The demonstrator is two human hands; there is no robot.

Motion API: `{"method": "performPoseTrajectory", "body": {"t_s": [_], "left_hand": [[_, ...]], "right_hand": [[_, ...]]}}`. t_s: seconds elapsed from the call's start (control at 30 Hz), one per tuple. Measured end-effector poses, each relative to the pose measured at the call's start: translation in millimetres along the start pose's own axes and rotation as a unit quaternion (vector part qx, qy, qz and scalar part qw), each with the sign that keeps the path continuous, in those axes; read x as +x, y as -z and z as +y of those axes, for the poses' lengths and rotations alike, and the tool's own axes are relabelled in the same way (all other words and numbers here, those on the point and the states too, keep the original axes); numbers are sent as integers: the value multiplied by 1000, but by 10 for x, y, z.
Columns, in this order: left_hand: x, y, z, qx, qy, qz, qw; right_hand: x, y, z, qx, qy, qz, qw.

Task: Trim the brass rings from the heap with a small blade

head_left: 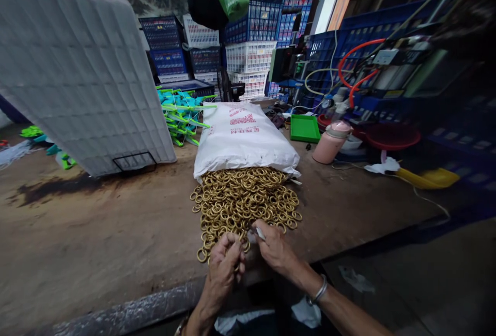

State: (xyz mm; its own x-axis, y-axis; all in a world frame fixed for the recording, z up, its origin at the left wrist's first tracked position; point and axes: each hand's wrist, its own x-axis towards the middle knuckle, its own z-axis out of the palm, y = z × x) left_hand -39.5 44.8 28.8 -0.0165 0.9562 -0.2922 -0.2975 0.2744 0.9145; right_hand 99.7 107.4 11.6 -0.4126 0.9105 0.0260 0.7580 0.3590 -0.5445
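A heap of gold-coloured rings point(244, 196) spills from the mouth of a white woven sack point(248, 139) with red print. At the near edge of the heap, my left hand point(226, 259) is closed, its fingertips pinching a gold ring point(246, 246). Close to its right, my right hand point(274, 247) is closed around a small tool with a pale end point(260, 233); its tip and kind cannot be made out. The two hands are a short way apart, just above the wooden table point(116, 238).
A quilted white backrest-like panel point(85, 77) stands at left, with green and teal plastic pieces point(182, 113) behind it. To the right are a pink bottle point(331, 142), a green tray point(304, 128), a red dish point(393, 136) and a yellow scoop point(428, 178). Stacked crates point(251, 57) fill the back.
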Motion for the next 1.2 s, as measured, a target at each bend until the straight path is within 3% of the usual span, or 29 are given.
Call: {"method": "performPoseTrajectory", "body": {"t_s": [0.1, 0.2, 0.5, 0.9, 1.0, 1.2], "left_hand": [[28, 23, -44, 8, -10, 1, 1000], [19, 51, -80, 5, -10, -10, 1000], [-60, 241, 29, -133, -8, 11, 991], [2, 324, 99, -187, -20, 51, 981], [19, 334, 81, -203, -19, 43, 978], [48, 385, 43, -251, 11, 30, 967]], "right_hand": [[-53, 2, -135, 17, 44, -26, 999], [-70, -10, -212, -30, 49, -51, 997], [58, -61, 78, -95, -71, -2, 993], [-84, -180, -20, 16, 10, 0, 1000], [-112, -210, -74, -8, 43, -13, 999], [-158, -357, -59, -104, 36, -19, 994]]}}
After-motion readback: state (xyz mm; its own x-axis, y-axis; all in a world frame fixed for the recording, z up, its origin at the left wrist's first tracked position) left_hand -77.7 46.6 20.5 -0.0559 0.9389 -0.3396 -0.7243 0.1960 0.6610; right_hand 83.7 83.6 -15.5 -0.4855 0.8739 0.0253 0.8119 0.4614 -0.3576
